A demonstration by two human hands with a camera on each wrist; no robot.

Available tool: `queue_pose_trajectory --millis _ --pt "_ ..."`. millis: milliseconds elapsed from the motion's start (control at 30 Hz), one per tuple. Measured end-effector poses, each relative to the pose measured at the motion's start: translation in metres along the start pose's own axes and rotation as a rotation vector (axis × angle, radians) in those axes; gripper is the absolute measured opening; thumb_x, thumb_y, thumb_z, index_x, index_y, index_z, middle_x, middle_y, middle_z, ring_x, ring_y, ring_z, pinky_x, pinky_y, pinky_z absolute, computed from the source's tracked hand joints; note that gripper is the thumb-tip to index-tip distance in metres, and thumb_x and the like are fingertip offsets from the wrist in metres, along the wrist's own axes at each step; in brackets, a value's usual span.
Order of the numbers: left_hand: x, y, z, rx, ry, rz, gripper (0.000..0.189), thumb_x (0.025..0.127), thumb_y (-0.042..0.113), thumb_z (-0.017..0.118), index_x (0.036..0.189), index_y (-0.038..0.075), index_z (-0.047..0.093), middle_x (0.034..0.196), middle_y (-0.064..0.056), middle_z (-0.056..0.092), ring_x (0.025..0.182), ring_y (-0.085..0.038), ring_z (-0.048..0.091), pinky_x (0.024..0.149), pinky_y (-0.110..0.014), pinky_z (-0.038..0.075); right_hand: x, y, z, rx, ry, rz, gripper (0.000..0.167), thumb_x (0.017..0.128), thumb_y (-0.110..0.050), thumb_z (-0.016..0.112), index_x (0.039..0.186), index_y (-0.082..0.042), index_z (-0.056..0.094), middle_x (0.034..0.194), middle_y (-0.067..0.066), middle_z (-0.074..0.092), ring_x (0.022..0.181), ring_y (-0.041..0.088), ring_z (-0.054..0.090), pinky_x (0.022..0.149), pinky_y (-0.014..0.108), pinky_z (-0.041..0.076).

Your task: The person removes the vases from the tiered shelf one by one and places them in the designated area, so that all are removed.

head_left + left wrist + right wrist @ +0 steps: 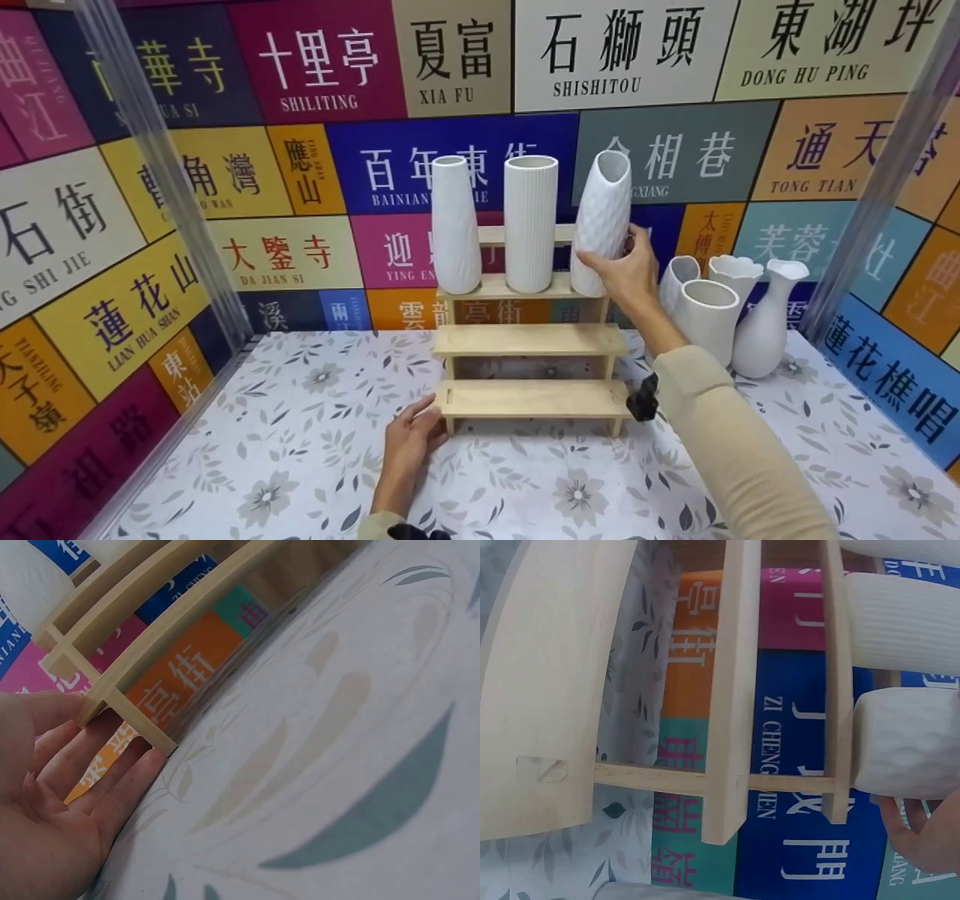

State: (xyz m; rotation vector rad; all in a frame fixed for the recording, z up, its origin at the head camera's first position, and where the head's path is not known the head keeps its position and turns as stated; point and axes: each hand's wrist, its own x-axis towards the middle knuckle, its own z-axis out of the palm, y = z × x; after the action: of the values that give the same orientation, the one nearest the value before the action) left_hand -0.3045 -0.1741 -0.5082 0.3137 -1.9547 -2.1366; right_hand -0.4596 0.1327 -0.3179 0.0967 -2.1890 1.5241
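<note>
A white vase with a dimpled surface and slanted mouth (604,199) is at the right end of the top tier of a wooden stepped stand (529,340). My right hand (634,274) grips its lower part, thumb in front. The right wrist view has the base of this vase (907,742) at the top board, fingertips beside it. At the stand's lower left corner, my left hand (409,439) holds the end of the bottom board, its fingers around the leg. A ribbed cylindrical vase (531,225) and a smooth tapered vase (454,225) stand upright along the same top tier.
Right of the stand, several white vases stand grouped on the floral tablecloth (300,420), among them a wide cylinder (709,322) and a narrow-necked vase (765,330). Behind them rises a colourful lettered wall (457,60). Clear upright strips (165,172) flank the table.
</note>
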Motion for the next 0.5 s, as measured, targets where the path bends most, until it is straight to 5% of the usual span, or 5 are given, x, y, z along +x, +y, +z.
queue_pose_trajectory --millis 200,300,500 --pt "-0.002 0.001 0.000 -0.003 -0.005 0.009 0.047 0.099 0.019 0.062 0.141 -0.001 0.055 0.130 -0.027 0.064 0.108 -0.026 0.070 0.086 -0.035 0.063 -0.021 -0.021 -0.021 0.200 -0.008 0.116 0.087 0.083 -0.032 0.081 0.150 -0.007 0.032 0.140 0.018 0.052 0.124 0.026 0.054 0.107 0.038 0.050" --pt "-0.001 0.001 0.001 -0.004 -0.002 0.010 0.047 0.099 0.019 0.062 0.141 -0.002 0.054 0.127 -0.026 0.066 0.107 -0.027 0.071 0.085 -0.034 0.063 -0.034 -0.026 -0.031 0.253 -0.019 0.100 0.086 0.083 -0.028 0.081 0.150 -0.007 0.032 0.136 0.015 0.052 0.119 0.023 0.054 0.103 0.035 0.052" --pt "-0.001 0.000 0.002 -0.009 0.004 0.004 0.048 0.099 0.018 0.062 0.141 -0.002 0.054 0.125 -0.026 0.068 0.105 -0.025 0.071 0.083 -0.034 0.063 -0.058 -0.024 -0.053 0.178 -0.023 0.044 0.089 0.081 -0.026 0.085 0.151 -0.009 0.033 0.134 0.014 0.051 0.115 0.021 0.054 0.100 0.036 0.053"
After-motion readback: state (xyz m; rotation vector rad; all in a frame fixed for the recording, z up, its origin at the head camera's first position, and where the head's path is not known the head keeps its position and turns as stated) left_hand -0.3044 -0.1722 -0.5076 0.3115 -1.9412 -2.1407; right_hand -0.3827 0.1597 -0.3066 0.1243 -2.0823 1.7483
